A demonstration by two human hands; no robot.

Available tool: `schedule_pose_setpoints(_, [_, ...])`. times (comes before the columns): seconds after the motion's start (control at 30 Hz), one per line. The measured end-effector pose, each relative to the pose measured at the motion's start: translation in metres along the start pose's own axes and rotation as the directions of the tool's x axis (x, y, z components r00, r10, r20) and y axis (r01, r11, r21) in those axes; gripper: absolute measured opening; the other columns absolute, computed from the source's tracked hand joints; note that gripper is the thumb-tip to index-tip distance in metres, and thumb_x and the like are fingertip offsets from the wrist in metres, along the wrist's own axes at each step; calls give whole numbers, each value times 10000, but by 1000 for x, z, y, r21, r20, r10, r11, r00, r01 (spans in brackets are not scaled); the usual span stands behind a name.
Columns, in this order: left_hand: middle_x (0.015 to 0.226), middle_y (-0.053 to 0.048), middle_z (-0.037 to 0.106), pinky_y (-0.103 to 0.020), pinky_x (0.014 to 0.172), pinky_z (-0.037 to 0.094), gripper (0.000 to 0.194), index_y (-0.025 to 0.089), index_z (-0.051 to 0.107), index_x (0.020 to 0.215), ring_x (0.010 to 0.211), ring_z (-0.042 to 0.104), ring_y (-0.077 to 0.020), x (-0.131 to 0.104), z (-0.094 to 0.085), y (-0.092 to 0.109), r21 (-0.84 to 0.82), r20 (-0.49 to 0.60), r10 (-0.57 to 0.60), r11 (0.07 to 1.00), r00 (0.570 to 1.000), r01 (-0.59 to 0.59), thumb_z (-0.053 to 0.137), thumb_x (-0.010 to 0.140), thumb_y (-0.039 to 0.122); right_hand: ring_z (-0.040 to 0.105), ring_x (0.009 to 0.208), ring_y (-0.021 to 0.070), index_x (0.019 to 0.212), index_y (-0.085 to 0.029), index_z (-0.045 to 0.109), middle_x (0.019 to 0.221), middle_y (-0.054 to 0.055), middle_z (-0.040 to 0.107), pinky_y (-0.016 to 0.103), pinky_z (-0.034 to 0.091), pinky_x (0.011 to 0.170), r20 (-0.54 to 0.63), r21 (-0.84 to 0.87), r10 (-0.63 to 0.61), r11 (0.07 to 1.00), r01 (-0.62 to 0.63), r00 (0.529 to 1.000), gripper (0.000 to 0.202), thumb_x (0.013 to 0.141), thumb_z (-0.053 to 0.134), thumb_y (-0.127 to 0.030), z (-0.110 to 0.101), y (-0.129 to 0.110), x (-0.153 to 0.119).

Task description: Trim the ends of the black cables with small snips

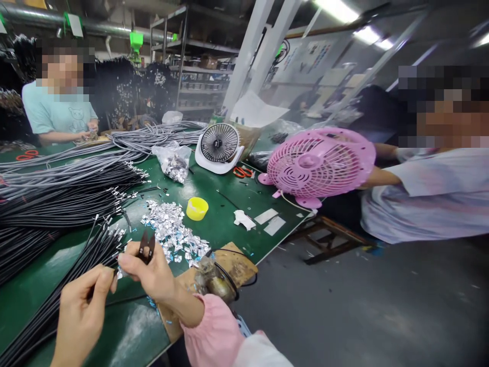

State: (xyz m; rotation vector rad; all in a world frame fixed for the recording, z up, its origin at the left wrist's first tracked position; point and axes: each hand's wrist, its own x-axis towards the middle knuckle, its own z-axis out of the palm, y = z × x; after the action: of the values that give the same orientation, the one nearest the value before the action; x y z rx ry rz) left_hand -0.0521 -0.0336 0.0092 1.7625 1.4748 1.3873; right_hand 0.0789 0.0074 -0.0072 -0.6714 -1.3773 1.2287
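My left hand (82, 311) is closed near the table's front edge, its thumb and fingers pinching the end of a black cable. Just to its right, my right hand (153, 272) is closed around small dark snips (146, 247), whose blades point up; its thumb and fingertips meet close to the cable end. Bundles of black cables (49, 209) with stripped, silvery ends lie at the left and run beneath my left hand. Beyond my right hand is a pile of silver foil scraps (171, 232) with bits of blue.
A yellow tub (197, 208), a bag of small parts (173, 162), a white fan (219, 145), orange scissors (243, 172) and a pink fan (317, 163) stand or lie farther back. A machine on a wooden board (237, 265) is near my right forearm. Two people sit across and at right.
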Motion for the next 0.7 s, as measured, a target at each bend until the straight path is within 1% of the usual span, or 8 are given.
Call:
schedule_pose_setpoints(0.1, [470, 57, 384, -219, 348, 269, 468, 224, 496, 507, 407, 328, -98, -2, 0, -3, 38, -19, -76, 996, 997, 77, 574, 898, 470, 420, 490, 109, 578, -219, 461, 542, -26, 467, 254, 351, 483, -74, -452, -460, 806, 382, 885, 320, 886, 547, -241, -11, -5, 4])
schedule_pose_setpoints(0.17, [461, 49, 417, -217, 364, 310, 507, 224, 495, 491, 405, 369, -101, -3, -3, -5, 46, -48, -108, 993, 993, 110, 580, 882, 534, 427, 486, 109, 606, -219, 481, 545, -28, 486, 247, 351, 473, -225, -580, -601, 715, 390, 767, 294, 895, 527, -188, -22, -8, 9])
schedule_pose_setpoints(0.23, [440, 47, 441, -215, 366, 327, 532, 221, 510, 475, 387, 380, -98, -3, -5, -7, 48, -103, -114, 992, 988, 120, 603, 855, 582, 439, 482, 108, 616, -215, 493, 539, -33, 483, 234, 367, 466, -507, -575, -568, 783, 236, 649, 307, 918, 518, -168, -29, -10, 13])
schedule_pose_setpoints(0.27, [429, 49, 448, -214, 357, 322, 522, 220, 544, 485, 375, 377, -96, -3, -6, -8, 47, -130, -121, 991, 984, 128, 621, 837, 597, 473, 493, 113, 635, -210, 527, 545, -29, 509, 228, 386, 466, -512, -554, -547, 799, 232, 663, 279, 911, 533, -178, -30, -10, 14])
schedule_pose_setpoints(0.33, [415, 57, 461, -214, 329, 301, 467, 217, 630, 539, 347, 366, -92, -3, -6, -9, 36, -184, -133, 989, 974, 142, 663, 803, 600, 584, 587, 132, 756, -186, 653, 656, 9, 631, 230, 466, 528, -393, -503, -484, 825, 258, 782, 180, 912, 564, -185, -26, -9, 13])
schedule_pose_setpoints(0.4, [445, 52, 532, -209, 333, 333, 396, 215, 691, 609, 352, 427, -100, -2, -4, -8, 22, -225, -131, 990, 966, 140, 703, 777, 574, 640, 652, 145, 867, -174, 717, 739, 32, 686, 236, 517, 572, -290, -451, -450, 843, 295, 844, 101, 894, 621, -189, -17, -8, 10])
schedule_pose_setpoints(0.53, [584, 26, 669, -206, 443, 458, 255, 223, 709, 666, 476, 589, -131, -2, 1, -4, 29, -287, -35, 999, 957, 45, 730, 785, 447, 654, 626, 137, 815, -170, 721, 719, 34, 707, 230, 556, 584, -194, -388, -488, 835, 390, 851, 66, 867, 684, -189, -7, -5, 4])
schedule_pose_setpoints(0.7, [620, 53, 649, -208, 466, 418, 130, 247, 709, 713, 511, 551, -109, -3, 4, -1, 100, -341, 92, 993, 935, -61, 716, 819, 322, 680, 652, 142, 923, -180, 747, 777, 53, 747, 230, 580, 597, -80, -378, -536, 796, 472, 840, 91, 882, 682, -229, -8, 4, -1])
